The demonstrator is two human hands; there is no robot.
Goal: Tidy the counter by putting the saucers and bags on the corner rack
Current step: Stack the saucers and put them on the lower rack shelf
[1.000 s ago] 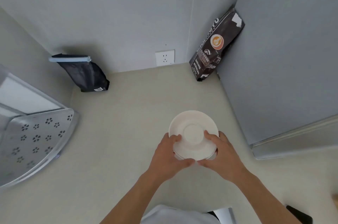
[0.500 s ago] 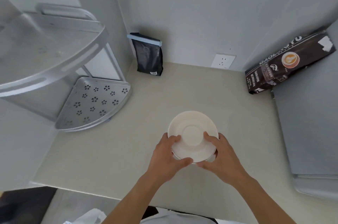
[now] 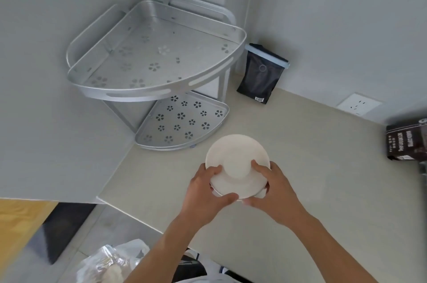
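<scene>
I hold a small stack of white saucers above the beige counter, with my left hand on its left edge and my right hand on its right edge. The silver two-tier corner rack stands in the left corner, up and left of the saucers; both of its perforated shelves are bare. A black bag with a blue clip leans on the back wall just right of the rack. A dark printed coffee bag shows at the right edge, partly cut off.
A white wall socket sits low on the back wall. The counter's front edge runs diagonally at lower left, with floor, a dark mat and a clear plastic bag below it.
The view has swung left, bringing the whole rack into sight and pushing the coffee bag to the right edge. Both hands keep the same hold on the saucers.
</scene>
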